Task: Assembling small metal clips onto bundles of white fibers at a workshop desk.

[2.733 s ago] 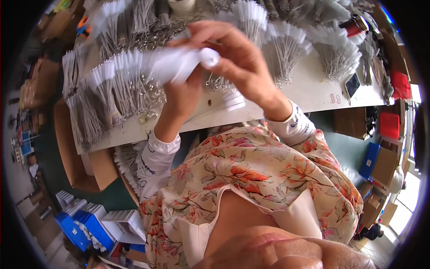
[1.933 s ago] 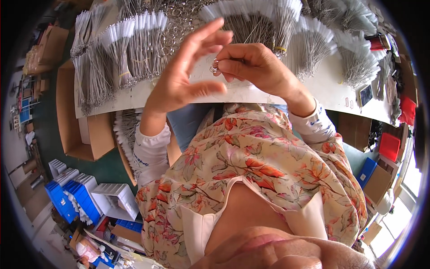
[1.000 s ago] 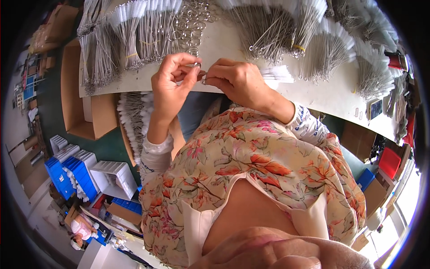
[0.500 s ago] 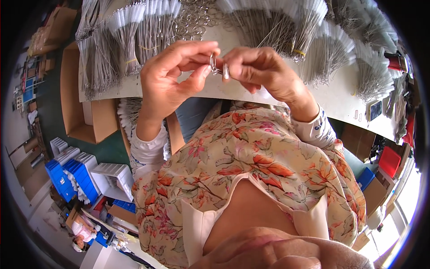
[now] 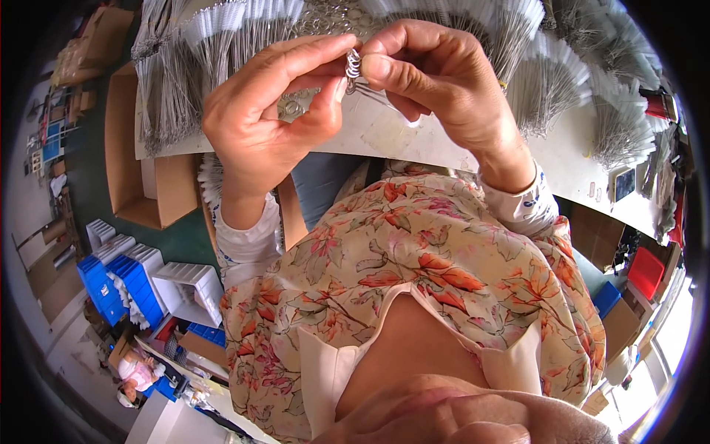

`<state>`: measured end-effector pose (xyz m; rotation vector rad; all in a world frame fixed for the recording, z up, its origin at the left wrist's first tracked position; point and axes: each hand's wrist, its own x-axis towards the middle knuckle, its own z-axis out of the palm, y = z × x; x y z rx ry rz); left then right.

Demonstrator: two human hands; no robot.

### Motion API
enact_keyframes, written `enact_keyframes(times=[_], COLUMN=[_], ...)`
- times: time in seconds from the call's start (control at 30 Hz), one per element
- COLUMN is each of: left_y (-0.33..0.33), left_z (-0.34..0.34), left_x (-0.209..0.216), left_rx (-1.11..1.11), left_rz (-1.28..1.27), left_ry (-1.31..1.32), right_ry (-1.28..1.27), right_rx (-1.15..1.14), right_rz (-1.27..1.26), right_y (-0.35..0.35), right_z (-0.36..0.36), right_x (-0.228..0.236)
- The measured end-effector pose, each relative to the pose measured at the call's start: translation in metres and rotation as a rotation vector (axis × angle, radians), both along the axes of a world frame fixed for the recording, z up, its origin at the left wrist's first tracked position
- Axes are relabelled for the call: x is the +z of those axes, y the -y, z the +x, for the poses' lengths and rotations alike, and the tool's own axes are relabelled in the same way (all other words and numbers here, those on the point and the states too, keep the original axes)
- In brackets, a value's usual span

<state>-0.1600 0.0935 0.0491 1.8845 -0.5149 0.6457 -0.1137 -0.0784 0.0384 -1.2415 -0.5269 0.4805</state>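
Both my hands meet above the table's near part, raised over a pale worktop (image 5: pixel 399 137). Between the thumb and fingers of my left hand (image 5: pixel 270 111) is a small metal ring (image 5: pixel 350 83), pinched at its edge. A tight row of shiny wire loops (image 5: pixel 353 64) sits at the ring. My right hand (image 5: pixel 447 81) closes thumb and forefinger at the right side of these loops. Thin wire stems (image 5: pixel 376 95) run from there beneath my right hand, partly hidden. Loose metal rings (image 5: pixel 292 108) show behind my left hand.
Bundles of wire-stemmed brushes (image 5: pixel 214 33) with white bristles line the table's far left; more brush bundles (image 5: pixel 551 89) lie right. A phone (image 5: pixel 623 185) rests at the right edge. An open cardboard box (image 5: pixel 137 189) and blue and white crates (image 5: pixel 133 285) stand at left.
Both hands have moved up and farther over the table with the ring. The wire loops now show as a close row between the fingertips.
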Motion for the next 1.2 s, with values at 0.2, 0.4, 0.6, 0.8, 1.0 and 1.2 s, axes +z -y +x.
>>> enact_keyframes(times=[0.2,0.4,0.6,0.8,1.0,1.2], left_y=[-0.002,-0.006,-0.002,-0.002,-0.006,-0.004], left_z=[-0.002,0.001,-0.006,-0.009,-0.011,-0.013], left_x=[0.007,0.002,0.001,0.012,0.011,0.011], left_rx=[-0.037,-0.087,-0.054,-0.091,-0.139,-0.045], left_rz=[0.044,0.041,0.024,-0.173,-0.183,-0.065], left_ry=[-0.049,-0.042,-0.032,-0.363,-0.407,-0.359], right_ry=[0.071,0.051,-0.042,-0.139,-0.154,-0.115], right_rx=[0.060,0.032,0.186,0.168,0.175,0.060], right_rz=[-0.081,-0.063,-0.092,0.026,0.035,0.004], right_y=[0.008,0.007,0.013,0.010,0.008,0.002], right_z=[0.007,0.000,0.000,-0.008,-0.009,-0.014], right_x=[0.002,0.002,0.003,-0.003,0.001,-0.001])
